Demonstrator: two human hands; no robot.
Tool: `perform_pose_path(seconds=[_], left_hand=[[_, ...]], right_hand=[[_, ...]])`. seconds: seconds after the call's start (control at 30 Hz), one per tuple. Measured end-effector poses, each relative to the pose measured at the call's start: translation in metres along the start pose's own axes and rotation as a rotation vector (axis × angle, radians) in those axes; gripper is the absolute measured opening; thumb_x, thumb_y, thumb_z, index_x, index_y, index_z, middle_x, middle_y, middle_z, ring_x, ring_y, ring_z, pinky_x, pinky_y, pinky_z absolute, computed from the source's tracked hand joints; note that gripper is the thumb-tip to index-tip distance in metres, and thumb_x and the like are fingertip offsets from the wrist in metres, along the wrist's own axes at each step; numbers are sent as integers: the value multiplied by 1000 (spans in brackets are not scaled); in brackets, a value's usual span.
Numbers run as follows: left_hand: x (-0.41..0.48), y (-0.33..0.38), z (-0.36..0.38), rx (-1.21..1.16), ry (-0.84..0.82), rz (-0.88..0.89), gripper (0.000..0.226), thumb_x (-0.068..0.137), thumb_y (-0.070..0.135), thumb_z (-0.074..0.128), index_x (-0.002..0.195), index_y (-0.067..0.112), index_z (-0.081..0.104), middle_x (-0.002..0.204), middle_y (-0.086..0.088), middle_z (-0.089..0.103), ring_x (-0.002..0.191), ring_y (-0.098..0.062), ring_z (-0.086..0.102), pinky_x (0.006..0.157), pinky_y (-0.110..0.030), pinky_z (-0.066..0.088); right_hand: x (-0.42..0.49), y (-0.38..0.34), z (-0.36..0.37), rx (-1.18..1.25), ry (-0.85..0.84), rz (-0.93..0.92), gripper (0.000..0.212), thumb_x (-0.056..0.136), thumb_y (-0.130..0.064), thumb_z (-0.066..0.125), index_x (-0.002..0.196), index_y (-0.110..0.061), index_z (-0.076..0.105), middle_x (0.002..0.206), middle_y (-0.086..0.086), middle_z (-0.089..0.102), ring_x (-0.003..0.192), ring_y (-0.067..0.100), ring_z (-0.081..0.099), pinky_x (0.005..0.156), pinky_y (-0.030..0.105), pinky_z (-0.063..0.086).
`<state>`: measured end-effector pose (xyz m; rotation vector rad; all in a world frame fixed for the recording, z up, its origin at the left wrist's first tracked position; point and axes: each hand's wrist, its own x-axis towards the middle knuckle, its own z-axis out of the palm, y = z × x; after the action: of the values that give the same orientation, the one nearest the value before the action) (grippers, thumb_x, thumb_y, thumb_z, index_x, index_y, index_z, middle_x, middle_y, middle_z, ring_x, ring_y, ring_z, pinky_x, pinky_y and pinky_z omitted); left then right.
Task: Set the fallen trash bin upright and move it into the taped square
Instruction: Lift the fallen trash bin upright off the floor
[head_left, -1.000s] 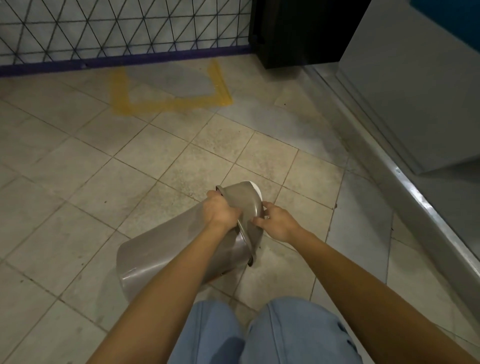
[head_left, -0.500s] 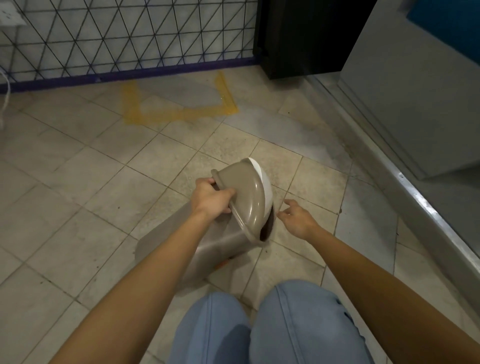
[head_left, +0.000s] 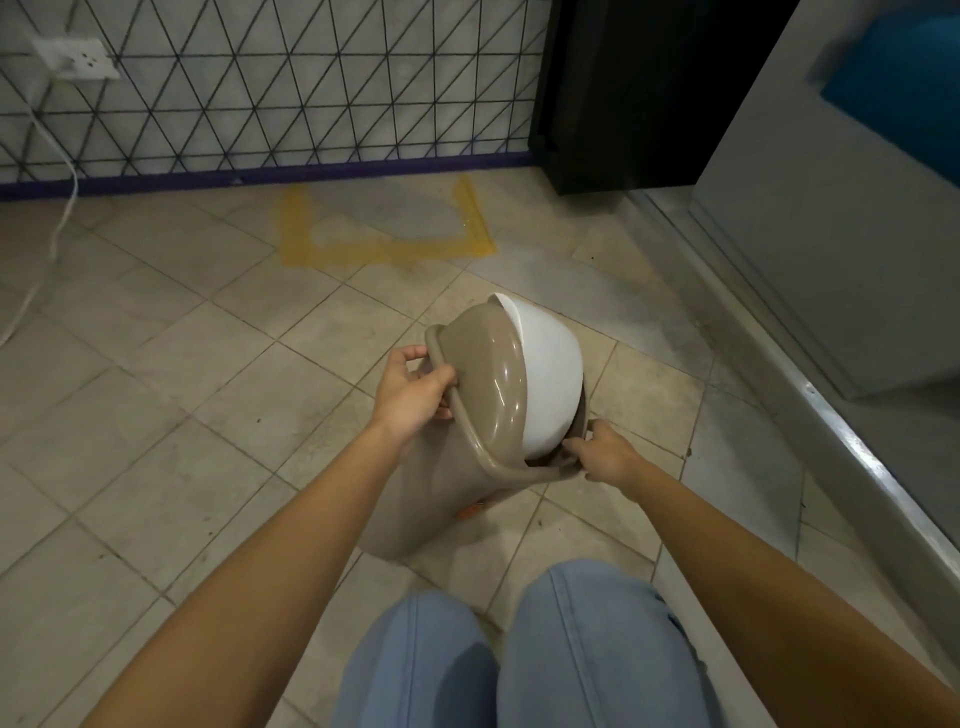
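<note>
A taupe plastic trash bin (head_left: 441, 488) with a white swing lid (head_left: 550, 384) stands tilted on the tiled floor, its top leaning away from me. My left hand (head_left: 415, 395) grips the rim on the left side. On the near right corner of the rim, my right hand (head_left: 605, 454) is closed. The yellow taped square (head_left: 384, 249) lies on the floor beyond the bin, against the wall; its far side is hidden in the wall's base line.
A wire-grid wall panel (head_left: 270, 88) with a purple base runs behind the square. A black cabinet (head_left: 623, 93) stands at the back right, a grey unit (head_left: 831, 208) with a metal floor rail (head_left: 810, 395) on the right. A white cable (head_left: 57, 218) hangs at left. My knees (head_left: 519, 660) are below.
The bin has been raised from lying on its side to nearly upright. My right hand let go of the rim, then took hold of it again. The view has tipped upward.
</note>
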<state>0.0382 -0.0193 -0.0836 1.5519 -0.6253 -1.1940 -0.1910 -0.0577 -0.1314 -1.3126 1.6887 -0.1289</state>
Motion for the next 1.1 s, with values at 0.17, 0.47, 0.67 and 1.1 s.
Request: perform_pose_path(seconds=[0.17,0.47,0.67,1.1], left_hand=[[0,-2,-10,10,-2,14,44,77,8,62,117,15,45,72,-4,61,50,-6,55,42,-18,45],[0,-3,-44,75,87,62,42,77,19,65,118,20,57,70,-1,63,57,-8,59,47,-19,47],[-2,-9,-59,96,122,79,41,82,20,61,123,16,59,84,-9,64,73,-18,59,72,-38,54],[-7,-41,-84,64,70,62,45,90,16,53,135,20,51,104,0,70,83,-17,66,66,-27,55]], right_hand=[[-1,-1,6,58,-12,21,48,86,-18,55,129,-5,38,105,10,54,94,25,56,84,40,52],[-10,-13,12,161,-121,31,54,80,-24,65,127,-13,41,96,-2,57,90,14,59,73,28,52],[-19,-25,8,77,-142,-29,52,77,-26,67,122,-13,44,95,-3,58,88,13,61,73,28,55],[-44,-39,3,-8,-88,-149,87,69,-27,79,141,-12,32,95,2,60,89,18,64,76,31,57]])
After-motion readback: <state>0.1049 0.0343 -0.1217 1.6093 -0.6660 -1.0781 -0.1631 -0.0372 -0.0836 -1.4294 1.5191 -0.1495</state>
